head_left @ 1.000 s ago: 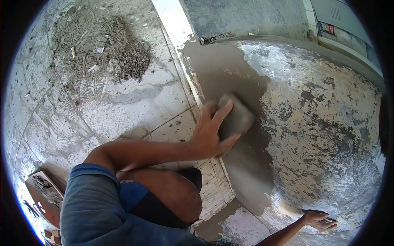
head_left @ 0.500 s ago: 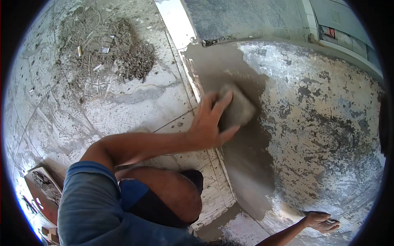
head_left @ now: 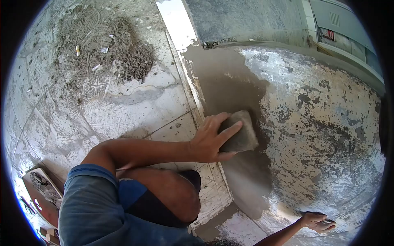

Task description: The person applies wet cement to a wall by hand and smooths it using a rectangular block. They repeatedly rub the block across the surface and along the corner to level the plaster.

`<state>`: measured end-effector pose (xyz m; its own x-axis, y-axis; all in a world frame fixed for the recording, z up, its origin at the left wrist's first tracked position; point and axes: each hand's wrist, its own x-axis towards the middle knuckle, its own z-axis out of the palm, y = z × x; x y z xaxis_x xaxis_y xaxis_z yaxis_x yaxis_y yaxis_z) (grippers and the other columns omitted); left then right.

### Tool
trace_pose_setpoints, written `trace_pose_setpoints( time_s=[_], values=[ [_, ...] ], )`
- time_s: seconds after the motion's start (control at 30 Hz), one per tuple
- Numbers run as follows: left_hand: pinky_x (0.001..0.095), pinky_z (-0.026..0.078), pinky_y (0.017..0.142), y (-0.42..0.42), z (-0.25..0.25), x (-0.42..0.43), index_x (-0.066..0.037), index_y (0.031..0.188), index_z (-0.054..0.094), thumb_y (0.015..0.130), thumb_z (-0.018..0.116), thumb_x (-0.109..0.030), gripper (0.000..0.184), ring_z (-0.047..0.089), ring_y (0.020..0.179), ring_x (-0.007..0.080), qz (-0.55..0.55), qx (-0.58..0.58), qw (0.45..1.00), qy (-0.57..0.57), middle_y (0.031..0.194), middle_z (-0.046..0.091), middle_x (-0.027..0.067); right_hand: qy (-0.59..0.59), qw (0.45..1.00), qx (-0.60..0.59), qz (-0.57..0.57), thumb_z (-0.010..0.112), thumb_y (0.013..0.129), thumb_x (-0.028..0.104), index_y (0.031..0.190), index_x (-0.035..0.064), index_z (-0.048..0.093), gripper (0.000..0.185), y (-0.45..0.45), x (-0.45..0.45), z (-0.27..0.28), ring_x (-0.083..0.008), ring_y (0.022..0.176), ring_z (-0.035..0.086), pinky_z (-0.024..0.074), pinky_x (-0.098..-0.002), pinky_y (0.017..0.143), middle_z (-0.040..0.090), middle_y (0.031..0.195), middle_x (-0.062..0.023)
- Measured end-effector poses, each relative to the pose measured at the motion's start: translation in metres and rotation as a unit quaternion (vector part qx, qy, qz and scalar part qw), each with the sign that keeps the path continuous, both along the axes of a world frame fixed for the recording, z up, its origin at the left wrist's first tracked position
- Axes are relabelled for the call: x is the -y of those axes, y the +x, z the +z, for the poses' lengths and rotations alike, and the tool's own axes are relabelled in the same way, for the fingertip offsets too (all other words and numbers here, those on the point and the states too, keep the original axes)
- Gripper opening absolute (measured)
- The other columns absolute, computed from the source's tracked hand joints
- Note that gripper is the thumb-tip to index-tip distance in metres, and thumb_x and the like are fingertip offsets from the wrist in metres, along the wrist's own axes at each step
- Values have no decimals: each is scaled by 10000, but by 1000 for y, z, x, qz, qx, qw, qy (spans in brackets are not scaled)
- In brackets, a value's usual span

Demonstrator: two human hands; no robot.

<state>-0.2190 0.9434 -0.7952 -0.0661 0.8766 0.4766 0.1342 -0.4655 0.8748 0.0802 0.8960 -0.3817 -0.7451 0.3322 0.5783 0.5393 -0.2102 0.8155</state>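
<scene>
My left hand grips a grey, block-shaped sponge, with fingers spread across its edge and face. The sponge lies against a band of wet, smooth mortar on the wall. Beyond that band, the wall surface is old, patchy and flaking. At the lower right, my right hand is closed beside the wall around something dark and thin, mostly hidden by the fingers.
Loose mortar rubble lies on the dirty tiled floor at upper left. A box with debris stands at lower left. My bent knee is close to the wall. A grey panel is at upper right.
My left hand has slid the sponge down along the mortar band in the view. The right hand has shifted only slightly to the left.
</scene>
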Motion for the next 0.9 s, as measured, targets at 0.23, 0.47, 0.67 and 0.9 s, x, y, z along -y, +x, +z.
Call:
trace_pose_setpoints(
  time_s=[0.23, 0.47, 0.67, 0.9],
  values=[
    [512, 400, 980, -41, -3, -89, -8, 1464, 279, 759, 767, -320, 912, 416, 1185, 396, 250, 105, 960, -66, 1339, 302, 277, -21, 998, -35, 40, 483, 972, 465, 1252, -98, 524, 630, 4, -3, -2, -393, 1207, 483, 394, -489, 965, 465, 1314, -284],
    [502, 393, 992, -7, -1, -10, 8, 1432, 348, 708, 812, -355, 934, 390, 1241, 410, 10, 2, 1000, 25, 1385, 299, 265, -4, 1000, -20, 0, 490, 967, 482, 1266, -89, 521, 646, 13, 4, 6, -380, 1228, 471, 385, -483, 985, 438, 1348, -278],
    [504, 391, 995, -34, -4, -73, -32, 1439, 366, 710, 811, -344, 909, 381, 1253, 404, 173, 118, 974, -85, 1355, 342, 263, -23, 999, -21, 17, 480, 976, 451, 1302, -79, 501, 623, 13, 3, 8, -367, 1262, 439, 366, -487, 1014, 437, 1354, -264],
    [502, 382, 978, -9, -8, -10, -50, 1427, 385, 735, 772, -368, 855, 431, 1171, 401, -48, -11, 998, 43, 1290, 388, 244, -1, 1000, -8, 8, 489, 970, 456, 1244, -114, 523, 633, 5, 2, 2, -402, 1209, 491, 391, -503, 976, 486, 1296, -292]
  ],
)
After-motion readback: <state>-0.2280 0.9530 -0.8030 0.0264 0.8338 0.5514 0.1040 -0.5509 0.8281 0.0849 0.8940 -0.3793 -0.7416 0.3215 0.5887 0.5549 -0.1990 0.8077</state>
